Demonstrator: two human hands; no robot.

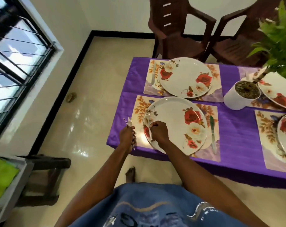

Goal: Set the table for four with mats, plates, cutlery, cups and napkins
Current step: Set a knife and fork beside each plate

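Your left hand (127, 135) is gripping a bundle of spare forks (129, 122) just off the worktop's (234, 136) left edge. Your right hand (159, 131) is pinching one fork (148, 123) over the near plate's (175, 126) left rim. You are laying cutlery; next, I judge, the fork is needing a spot on the mat (139, 106) left of the plate, opposite the knife (212, 135).

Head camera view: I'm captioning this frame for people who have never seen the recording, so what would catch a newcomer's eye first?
First the shiny purple tablecloth with its round white rose-printed plates on floral rectangular mats. Next the hands at the near-left setting: the right hand pinches a silver fork over the near plate, while the left hand grips a bunch of spare forks. At right, a leafy green plant in a white pot.
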